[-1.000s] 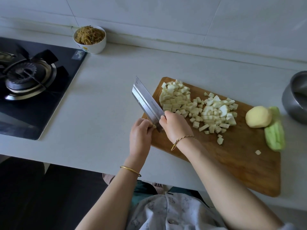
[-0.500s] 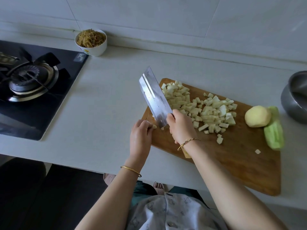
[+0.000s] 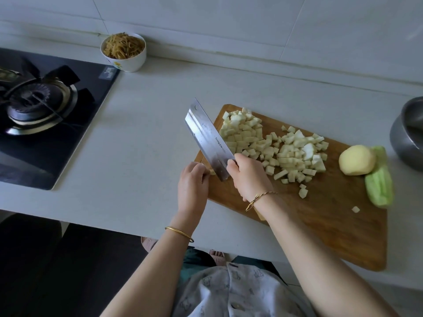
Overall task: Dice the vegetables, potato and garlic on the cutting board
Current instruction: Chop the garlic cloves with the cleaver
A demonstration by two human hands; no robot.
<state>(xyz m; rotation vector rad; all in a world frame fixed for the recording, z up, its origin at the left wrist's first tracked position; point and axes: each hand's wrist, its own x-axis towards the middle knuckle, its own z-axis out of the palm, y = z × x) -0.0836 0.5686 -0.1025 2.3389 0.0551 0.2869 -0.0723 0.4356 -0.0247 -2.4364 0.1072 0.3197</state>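
A wooden cutting board [image 3: 320, 220] lies on the counter with a pile of pale diced vegetable [image 3: 274, 147] on its far left part. My right hand [image 3: 248, 177] grips the handle of a steel cleaver [image 3: 207, 138], whose blade slants over the board's left corner. My left hand [image 3: 192, 186] is just left of the blade, its fingers curled on a small pale piece [image 3: 212, 172] at the board's edge. A peeled potato [image 3: 356, 159] and a peeled green vegetable [image 3: 378, 184] lie at the board's right end. No garlic shows.
A black gas stove [image 3: 41, 110] fills the left of the counter, with a white bowl of brown shreds [image 3: 123, 51] behind it by the wall. A grey metal pot [image 3: 409, 138] stands at the right edge. One stray cube [image 3: 355, 209] lies on the board's bare near part.
The cleaver rose and swung a little right half a second ago, then came back down beside my left fingertips. My left hand has hardly moved.
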